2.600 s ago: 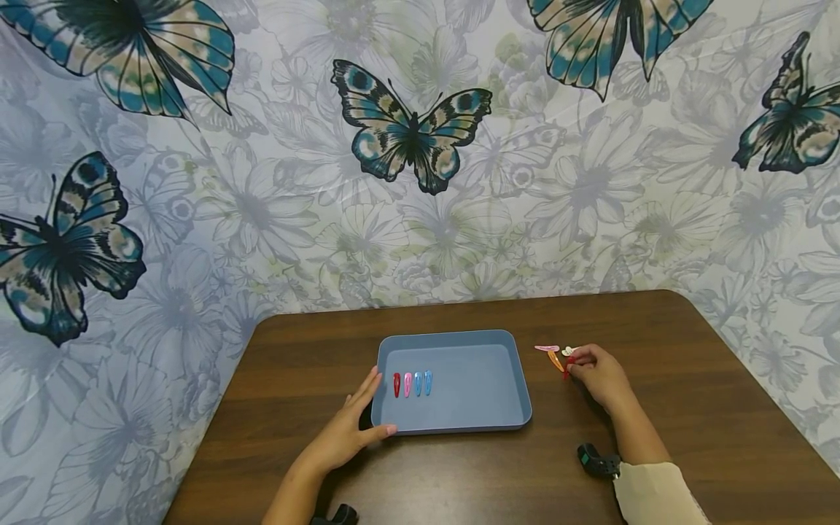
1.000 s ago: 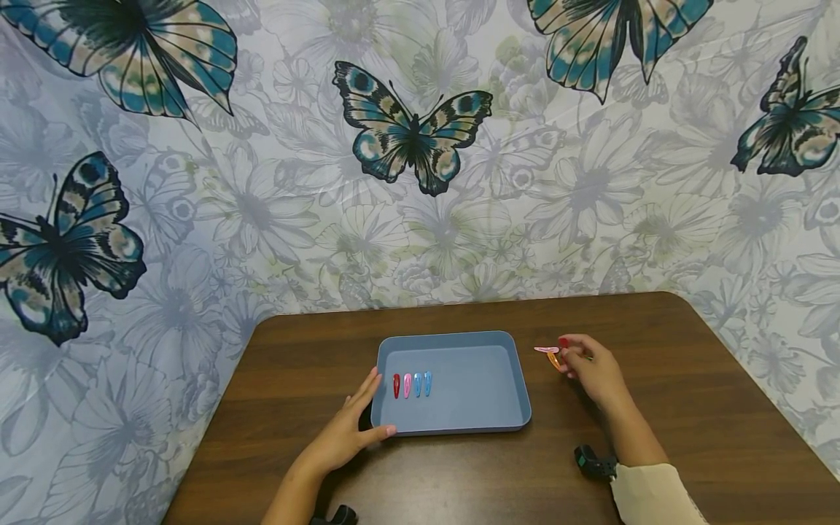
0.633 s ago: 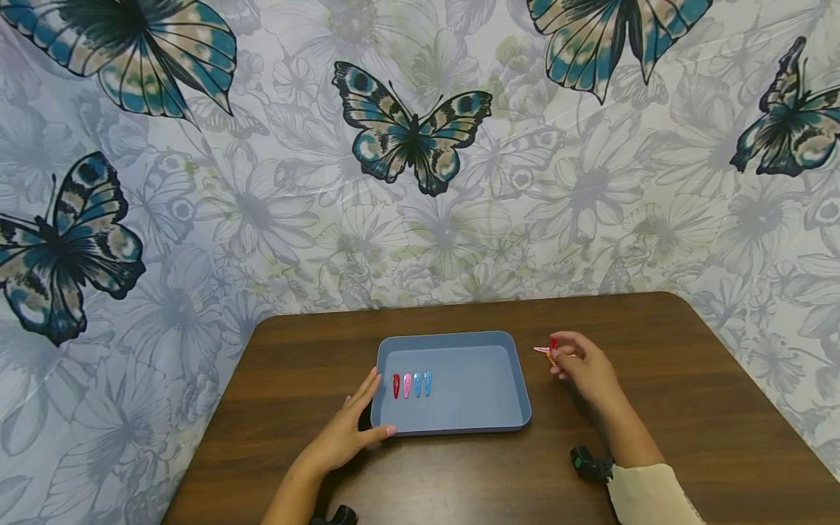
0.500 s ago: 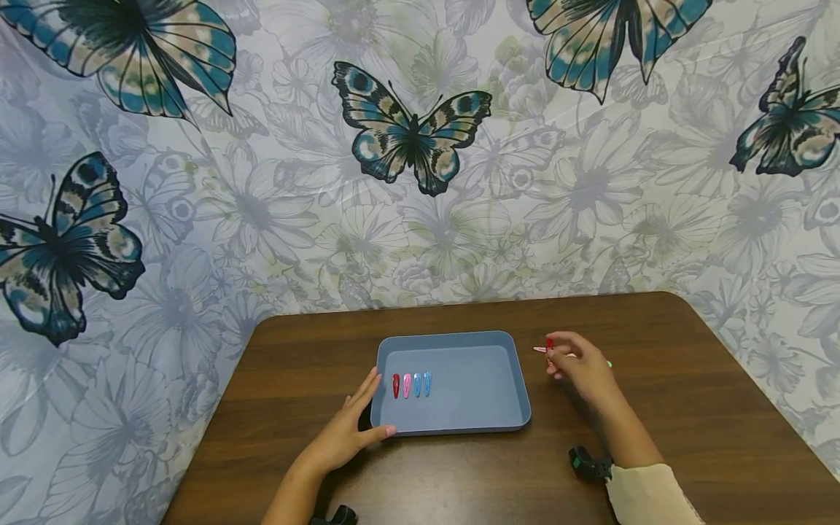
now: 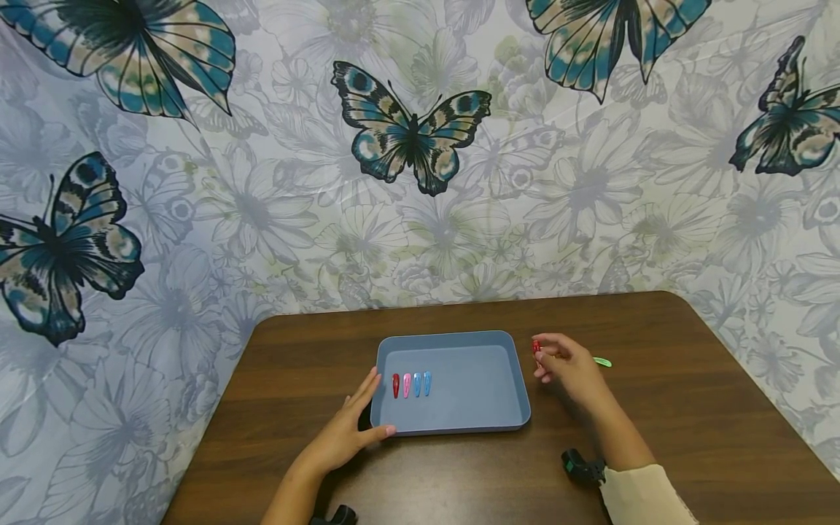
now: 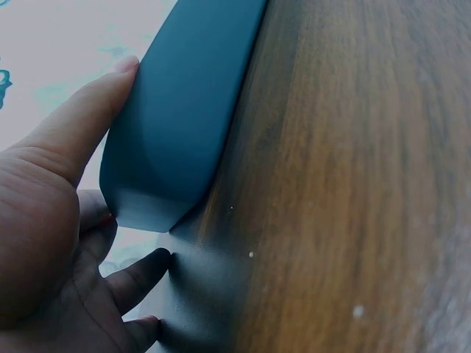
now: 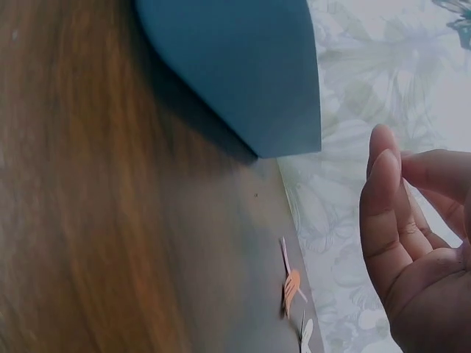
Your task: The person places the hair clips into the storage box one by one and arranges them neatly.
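My right hand pinches a red hair clip between thumb and fingertips, just right of the blue-grey tray. In the right wrist view the fingertips hide the clip. My left hand rests at the tray's left end, thumb on the near rim and fingers spread along the side. The left wrist view has that thumb against the tray wall. Inside the tray's left part lie a dark red clip, a pink clip and two blue clips, side by side in a row.
On the brown table, a green clip lies behind my right hand. The right wrist view reveals a pink clip, an orange clip and a white clip. A butterfly-print cloth hangs behind the table.
My right hand has lifted the red clip from the loose clips and moved left toward the tray. The green clip has come into view behind it. The left hand has stayed put.
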Available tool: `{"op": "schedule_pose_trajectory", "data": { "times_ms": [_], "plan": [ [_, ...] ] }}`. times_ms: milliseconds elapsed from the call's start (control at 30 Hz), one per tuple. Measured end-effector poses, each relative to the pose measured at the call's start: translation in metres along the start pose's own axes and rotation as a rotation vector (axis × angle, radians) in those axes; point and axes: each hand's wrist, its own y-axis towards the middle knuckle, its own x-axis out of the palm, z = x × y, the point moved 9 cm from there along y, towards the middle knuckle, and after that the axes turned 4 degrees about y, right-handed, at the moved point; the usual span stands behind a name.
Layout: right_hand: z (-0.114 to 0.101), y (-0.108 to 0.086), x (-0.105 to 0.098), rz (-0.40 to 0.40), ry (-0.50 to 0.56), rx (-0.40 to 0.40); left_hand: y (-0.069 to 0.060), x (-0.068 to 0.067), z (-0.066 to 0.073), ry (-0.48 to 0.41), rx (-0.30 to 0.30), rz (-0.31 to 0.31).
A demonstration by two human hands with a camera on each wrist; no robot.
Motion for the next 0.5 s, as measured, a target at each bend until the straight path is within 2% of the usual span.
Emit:
{"op": "schedule_pose_trajectory", "data": {
  "times_ms": [500],
  "plan": [
    [-0.006,0.000,0.021,-0.035,0.009,-0.010,0.001,0.001,-0.002,-0.004,-0.004,-0.016]
  ]
}}
